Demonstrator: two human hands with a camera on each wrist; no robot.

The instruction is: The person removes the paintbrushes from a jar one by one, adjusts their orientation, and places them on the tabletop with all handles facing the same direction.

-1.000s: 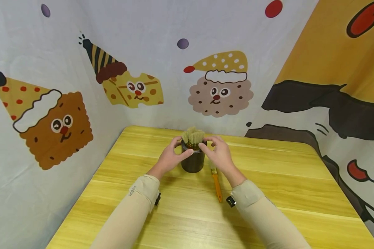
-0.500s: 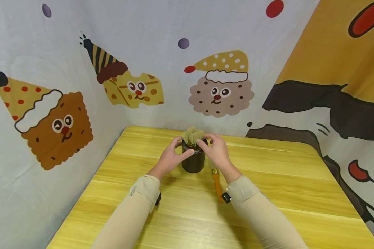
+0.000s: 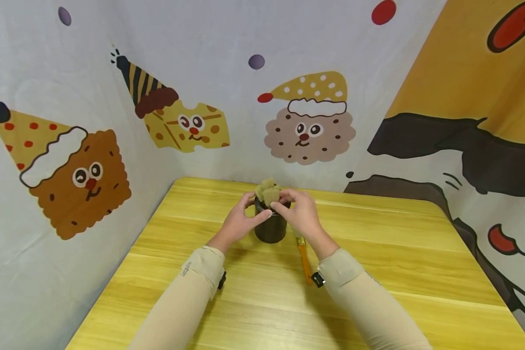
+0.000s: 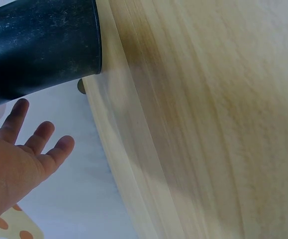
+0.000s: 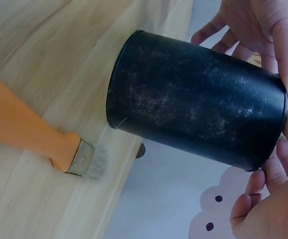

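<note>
A black cylindrical cup point(image 3: 270, 229) stands upright on the table with several paintbrushes point(image 3: 262, 188) in it, pale bristles up. My left hand point(image 3: 239, 219) holds the cup near its rim, thumb in front; its lower fingers point(image 4: 59, 152) spread clear of the cup in the left wrist view. With thumb and index finger, my right hand point(image 3: 304, 214) pinches one paintbrush point(image 3: 271, 196) whose broad bristle face points forward. Its handle is hidden inside the cup. The right wrist view shows the cup's dark side point(image 5: 193, 99) between both hands, the right hand point(image 5: 278, 204) by its rim.
An orange-handled paintbrush point(image 3: 305, 262) lies on the wooden table point(image 3: 398, 272) just right of the cup, below my right wrist. A white cloth point(image 3: 227, 165) printed with cartoon figures hangs behind and to the left of the table.
My right hand has moved slightly left over the cup's rim, and the paintbrush at its fingertips has turned its broad face forward. My left hand and the cup stay in place.
</note>
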